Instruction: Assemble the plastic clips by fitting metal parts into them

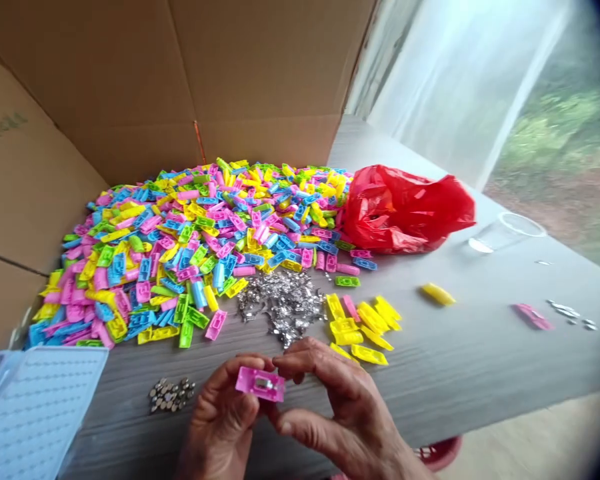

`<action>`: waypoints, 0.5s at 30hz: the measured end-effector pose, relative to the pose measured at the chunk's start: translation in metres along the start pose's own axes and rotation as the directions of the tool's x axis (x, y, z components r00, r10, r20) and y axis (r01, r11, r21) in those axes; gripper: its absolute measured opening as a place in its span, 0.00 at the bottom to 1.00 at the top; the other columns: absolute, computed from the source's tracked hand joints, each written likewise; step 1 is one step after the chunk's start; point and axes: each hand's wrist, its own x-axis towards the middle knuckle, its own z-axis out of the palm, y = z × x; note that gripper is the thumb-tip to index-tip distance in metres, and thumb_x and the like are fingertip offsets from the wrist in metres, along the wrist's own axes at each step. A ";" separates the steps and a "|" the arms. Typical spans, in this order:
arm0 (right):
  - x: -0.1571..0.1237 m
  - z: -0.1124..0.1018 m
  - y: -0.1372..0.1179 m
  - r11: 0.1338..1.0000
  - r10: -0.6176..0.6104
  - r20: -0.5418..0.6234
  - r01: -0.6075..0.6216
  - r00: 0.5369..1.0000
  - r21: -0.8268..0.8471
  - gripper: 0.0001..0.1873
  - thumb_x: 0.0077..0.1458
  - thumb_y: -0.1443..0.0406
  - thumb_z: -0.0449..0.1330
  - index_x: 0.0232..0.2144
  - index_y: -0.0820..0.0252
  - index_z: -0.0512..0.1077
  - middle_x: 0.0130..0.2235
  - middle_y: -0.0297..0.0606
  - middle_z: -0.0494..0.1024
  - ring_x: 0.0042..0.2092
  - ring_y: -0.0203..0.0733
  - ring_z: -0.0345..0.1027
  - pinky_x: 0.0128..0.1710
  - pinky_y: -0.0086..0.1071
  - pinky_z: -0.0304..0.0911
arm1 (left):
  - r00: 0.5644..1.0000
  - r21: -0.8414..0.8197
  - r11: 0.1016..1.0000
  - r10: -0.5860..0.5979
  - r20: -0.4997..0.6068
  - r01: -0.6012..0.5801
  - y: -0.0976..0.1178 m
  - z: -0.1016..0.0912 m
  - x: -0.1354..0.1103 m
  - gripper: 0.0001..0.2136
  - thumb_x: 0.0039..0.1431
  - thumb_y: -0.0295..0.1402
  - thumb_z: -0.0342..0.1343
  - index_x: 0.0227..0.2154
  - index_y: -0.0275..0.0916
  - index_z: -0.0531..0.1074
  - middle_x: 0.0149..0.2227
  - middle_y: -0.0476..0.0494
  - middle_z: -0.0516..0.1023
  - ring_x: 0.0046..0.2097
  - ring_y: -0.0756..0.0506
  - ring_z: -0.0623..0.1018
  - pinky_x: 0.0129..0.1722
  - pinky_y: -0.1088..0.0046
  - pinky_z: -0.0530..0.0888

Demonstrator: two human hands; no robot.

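Note:
Both hands meet at the table's near edge around one small pink plastic piece (260,384) with a bit of metal set in it. My left hand (223,420) pinches its left end between thumb and fingers. My right hand (330,407) grips its right end, fingers curled. Just beyond them lies a heap of small silver metal clips (280,303). Several yellow plastic pieces (363,327) lie to the right of that heap. A big pile of pink, blue, green and yellow plastic pieces (200,247) fills the far left of the grey table (470,360).
A small cluster of round metal cells (171,393) lies left of my hands, beside a pale blue perforated tray (35,413). A crumpled red plastic bag (405,210) and a clear cup (505,232) sit at the right. Cardboard walls (145,80) stand behind the pile.

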 end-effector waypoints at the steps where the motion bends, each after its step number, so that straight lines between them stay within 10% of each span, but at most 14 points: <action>1: -0.003 -0.007 0.001 0.994 -0.046 -0.017 0.044 0.999 -0.095 0.19 0.49 0.57 0.67 0.44 0.54 0.74 0.40 0.39 0.76 0.42 0.43 0.72 0.41 0.33 0.69 | 1.000 0.027 0.999 -0.022 0.010 0.022 0.003 -0.002 0.000 0.10 0.39 0.33 0.71 0.29 0.41 0.81 0.34 0.45 0.84 0.32 0.47 0.81 0.29 0.79 0.76; 9: -0.004 -0.107 -0.007 0.816 -0.224 -0.317 -0.001 0.922 -0.578 0.08 0.56 0.68 0.60 0.37 0.52 0.75 0.40 0.36 0.75 0.39 0.40 0.72 0.34 0.29 0.67 | 1.000 0.059 0.998 -0.027 -0.014 0.028 0.019 -0.013 0.005 0.11 0.38 0.31 0.72 0.29 0.40 0.82 0.29 0.42 0.85 0.31 0.40 0.83 0.22 0.78 0.78; 15: 0.038 -0.114 -0.034 0.600 -0.390 -0.002 0.252 0.921 -0.759 0.09 0.58 0.68 0.57 0.38 0.51 0.74 0.37 0.35 0.75 0.32 0.36 0.72 0.25 0.26 0.66 | 0.995 -0.013 0.998 0.063 -0.076 -0.064 0.029 -0.008 0.008 0.14 0.35 0.32 0.73 0.30 0.40 0.82 0.27 0.43 0.84 0.28 0.43 0.82 0.22 0.79 0.78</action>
